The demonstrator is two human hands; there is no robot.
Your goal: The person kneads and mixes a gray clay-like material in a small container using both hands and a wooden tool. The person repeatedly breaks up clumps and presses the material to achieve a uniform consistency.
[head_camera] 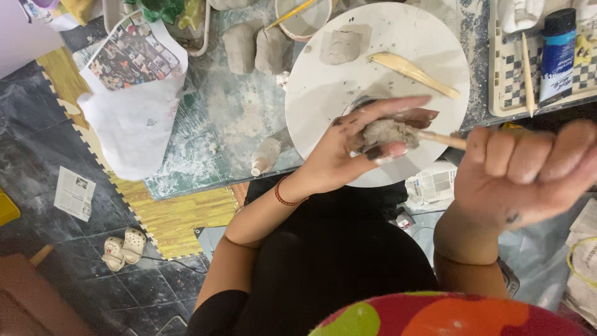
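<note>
cradling a small grey lump of wet clay [387, 132] over the round white board [323, 93], the left hand [348, 146] grips it loosely; the right hand [522, 177] is fisted around a thin wooden stick [443, 139]. soft, light, easily dented, best supported underneath.

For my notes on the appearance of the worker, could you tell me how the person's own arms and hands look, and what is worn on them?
Both forearms are bare. The left hand has a thin red bracelet at the wrist, and a short black sleeve shows at the upper arm. Grey clay smears mark its fingers. The right hand wears nothing; a small dark smudge sits near its wrist.
</note>
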